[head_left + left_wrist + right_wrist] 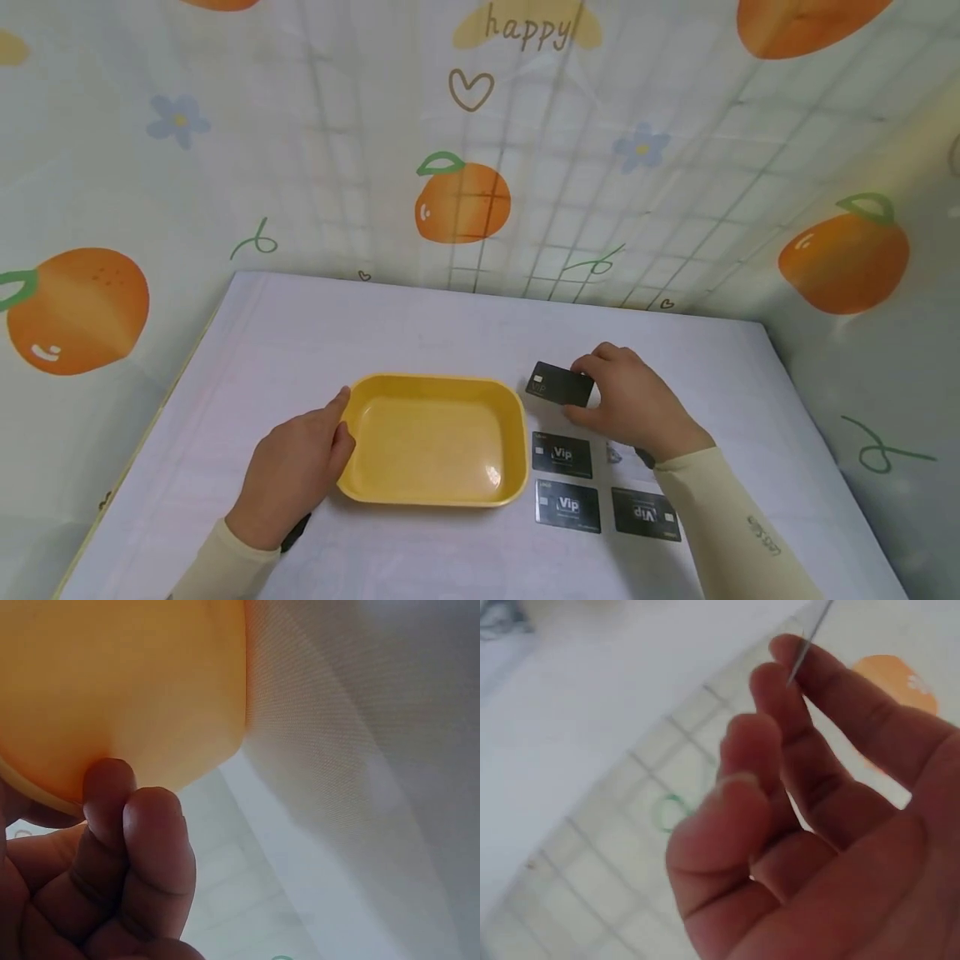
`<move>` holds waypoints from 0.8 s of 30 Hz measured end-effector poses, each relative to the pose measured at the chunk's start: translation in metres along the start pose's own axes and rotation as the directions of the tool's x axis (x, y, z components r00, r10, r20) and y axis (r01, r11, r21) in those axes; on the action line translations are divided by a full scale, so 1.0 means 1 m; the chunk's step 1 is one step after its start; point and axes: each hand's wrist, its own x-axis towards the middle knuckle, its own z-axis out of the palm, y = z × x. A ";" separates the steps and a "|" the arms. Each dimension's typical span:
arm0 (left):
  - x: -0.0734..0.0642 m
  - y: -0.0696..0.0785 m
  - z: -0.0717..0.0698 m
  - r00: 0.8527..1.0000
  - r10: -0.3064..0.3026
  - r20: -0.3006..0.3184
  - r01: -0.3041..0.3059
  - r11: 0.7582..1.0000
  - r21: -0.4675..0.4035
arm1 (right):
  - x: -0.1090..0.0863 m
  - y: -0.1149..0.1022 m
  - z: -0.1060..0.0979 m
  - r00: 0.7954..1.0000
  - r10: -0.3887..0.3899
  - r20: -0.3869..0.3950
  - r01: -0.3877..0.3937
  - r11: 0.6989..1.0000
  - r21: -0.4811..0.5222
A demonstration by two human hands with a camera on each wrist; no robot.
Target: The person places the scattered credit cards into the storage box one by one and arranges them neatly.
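A yellow tray with rounded corners lies on the white table. My left hand grips its left rim; in the left wrist view the fingertips press against the tray's outer wall. To the right of the tray, my right hand pinches a black card by its right end, tilted above the table. The right wrist view shows that card only as a thin edge at the fingertips. Below the hand lie black "Vip" cards: an upper one, a lower one and one turned upside down.
A whitish patterned item is partly hidden under my right wrist. The white tabletop extends behind the tray to a curtain printed with oranges, which also hangs at both sides.
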 end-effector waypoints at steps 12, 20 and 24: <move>0.002 0.012 0.005 0.998 -0.012 -0.063 0.012 1.000 -0.003 | 0.017 -0.075 -0.027 0.919 -0.382 -0.097 0.367 0.919 -0.144; 0.006 0.026 0.010 0.997 -0.079 -0.018 0.079 0.997 -0.019 | 0.037 -0.119 -0.011 0.855 -0.517 0.045 0.509 0.817 -0.273; 0.011 0.035 0.013 0.996 -0.092 0.000 0.092 0.995 -0.030 | 0.045 -0.130 0.001 0.835 -0.541 0.103 0.541 0.771 -0.335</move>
